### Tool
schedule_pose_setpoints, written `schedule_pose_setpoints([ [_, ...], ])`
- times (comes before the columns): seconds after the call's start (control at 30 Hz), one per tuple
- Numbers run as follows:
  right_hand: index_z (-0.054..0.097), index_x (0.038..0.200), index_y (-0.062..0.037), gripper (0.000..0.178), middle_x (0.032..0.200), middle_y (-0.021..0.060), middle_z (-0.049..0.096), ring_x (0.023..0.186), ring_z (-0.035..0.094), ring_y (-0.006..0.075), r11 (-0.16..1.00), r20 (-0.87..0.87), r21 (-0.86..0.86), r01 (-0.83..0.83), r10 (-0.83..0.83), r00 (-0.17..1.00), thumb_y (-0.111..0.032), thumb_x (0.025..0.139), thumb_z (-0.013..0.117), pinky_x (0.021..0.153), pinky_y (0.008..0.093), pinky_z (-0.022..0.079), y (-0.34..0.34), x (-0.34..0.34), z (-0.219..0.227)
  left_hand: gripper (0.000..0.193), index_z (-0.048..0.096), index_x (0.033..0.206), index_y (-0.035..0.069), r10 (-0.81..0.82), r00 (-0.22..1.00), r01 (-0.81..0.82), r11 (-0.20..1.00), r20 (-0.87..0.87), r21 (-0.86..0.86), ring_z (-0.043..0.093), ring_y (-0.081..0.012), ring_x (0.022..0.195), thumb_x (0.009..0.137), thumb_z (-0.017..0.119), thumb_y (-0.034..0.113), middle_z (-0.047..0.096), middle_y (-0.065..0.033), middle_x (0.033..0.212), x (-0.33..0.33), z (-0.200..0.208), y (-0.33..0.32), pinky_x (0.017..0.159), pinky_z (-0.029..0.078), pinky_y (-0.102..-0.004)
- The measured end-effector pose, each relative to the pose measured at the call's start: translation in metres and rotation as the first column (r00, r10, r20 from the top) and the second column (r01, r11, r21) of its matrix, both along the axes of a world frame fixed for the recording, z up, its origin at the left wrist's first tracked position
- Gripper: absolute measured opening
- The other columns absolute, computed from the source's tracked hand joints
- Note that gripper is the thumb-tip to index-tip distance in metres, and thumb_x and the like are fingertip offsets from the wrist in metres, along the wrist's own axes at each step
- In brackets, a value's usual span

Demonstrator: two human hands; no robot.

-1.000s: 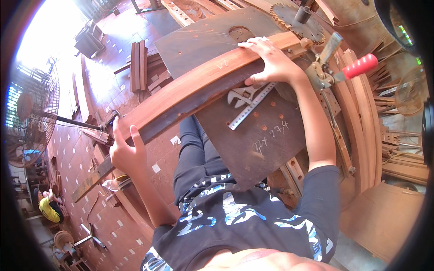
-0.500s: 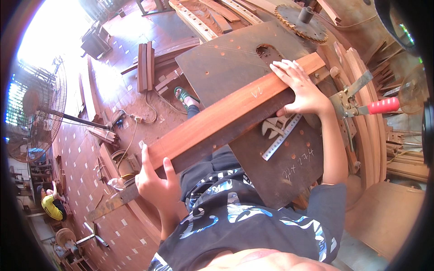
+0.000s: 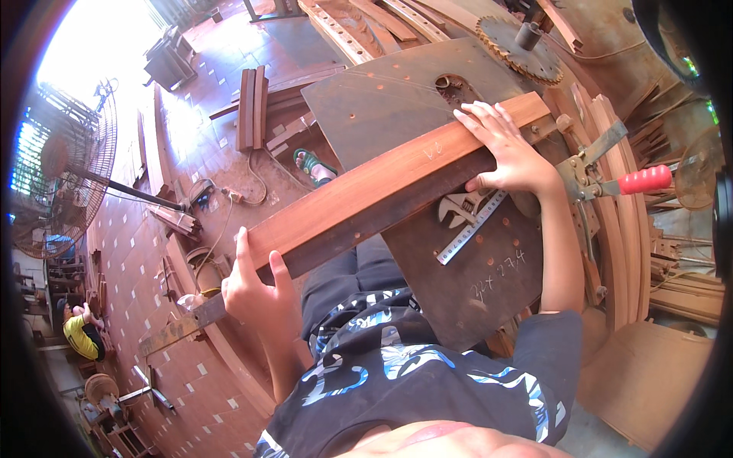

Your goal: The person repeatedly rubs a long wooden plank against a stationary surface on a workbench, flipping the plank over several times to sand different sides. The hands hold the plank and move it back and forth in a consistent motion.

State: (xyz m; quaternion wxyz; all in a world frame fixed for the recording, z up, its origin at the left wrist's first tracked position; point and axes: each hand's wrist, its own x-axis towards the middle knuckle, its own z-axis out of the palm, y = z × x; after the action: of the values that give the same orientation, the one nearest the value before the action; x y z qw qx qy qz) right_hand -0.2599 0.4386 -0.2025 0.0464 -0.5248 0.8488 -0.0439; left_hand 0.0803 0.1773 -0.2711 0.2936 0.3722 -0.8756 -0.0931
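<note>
A long reddish-brown wooden bar (image 3: 374, 179) lies slantwise across the dark metal plate (image 3: 382, 103), and its left end sticks out past the plate's edge. Its near side is dark, in shadow or a separate strip. My left hand (image 3: 263, 294) holds that left end, thumb on the near side and fingers at the end. Towards the other end, my right hand (image 3: 508, 149) spans the bar, fingers over the top and thumb at the near edge. Beside my right wrist, an adjustable wrench (image 3: 458, 210) and a short steel rule (image 3: 466, 237) rest on the plate.
Right of my right hand is a toggle clamp with a red handle (image 3: 644, 180). A toothed circular saw blade (image 3: 504, 49) lies at the far right. Curved timber (image 3: 622, 252) stands along the right. A floor fan (image 3: 61, 175) and a seated person (image 3: 82, 336) are on the left.
The whole view has shifted slightly. Both hands keep their hold on the wooden bar, which stays in nearly the same place on the plate.
</note>
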Motion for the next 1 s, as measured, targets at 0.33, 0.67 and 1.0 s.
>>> schedule_pose_setpoints([
  [0.33,0.032,0.164,-0.0148,0.113,0.163,0.0176,0.034,0.158,0.022,0.0356,1.0,0.017,-0.011,-0.011,0.011,1.0,-0.05,0.072,0.088,0.133,0.0496,0.009,0.004,-0.008,-0.004,0.051,0.069,0.137,0.011,-0.037,0.996,0.024,0.988,-0.084,-0.154,0.074,-0.0349,0.079,0.092,0.065,0.035,0.078,-0.0169,0.1,-0.001,-0.022,-0.013,0.077,0.054,-0.0417],
  [0.67,0.033,0.165,-0.0184,0.11,0.165,0.0174,0.034,0.159,0.022,0.0348,0.999,0.005,-0.032,-0.023,0.023,1.0,-0.051,0.075,0.087,0.134,0.0483,0.01,0.007,-0.011,-0.006,0.044,0.072,0.133,0.016,0.016,0.995,-0.034,0.983,-0.102,-0.181,0.075,-0.035,0.08,0.092,0.067,0.032,0.079,-0.0145,0.103,-0.004,-0.028,-0.012,0.077,0.057,-0.042],
  [1.0,0.035,0.164,-0.0186,0.109,0.168,0.0168,0.032,0.159,0.021,0.0344,0.999,-0.052,-0.033,0.013,-0.015,0.999,-0.057,0.076,0.085,0.133,0.0473,0.015,0.006,-0.012,-0.011,0.041,0.075,0.129,0.018,0.089,0.99,-0.112,0.97,-0.113,-0.215,0.076,-0.0363,0.081,0.094,0.063,0.036,0.08,-0.0151,0.096,-0.008,-0.037,-0.018,0.075,0.059,-0.0444],
])
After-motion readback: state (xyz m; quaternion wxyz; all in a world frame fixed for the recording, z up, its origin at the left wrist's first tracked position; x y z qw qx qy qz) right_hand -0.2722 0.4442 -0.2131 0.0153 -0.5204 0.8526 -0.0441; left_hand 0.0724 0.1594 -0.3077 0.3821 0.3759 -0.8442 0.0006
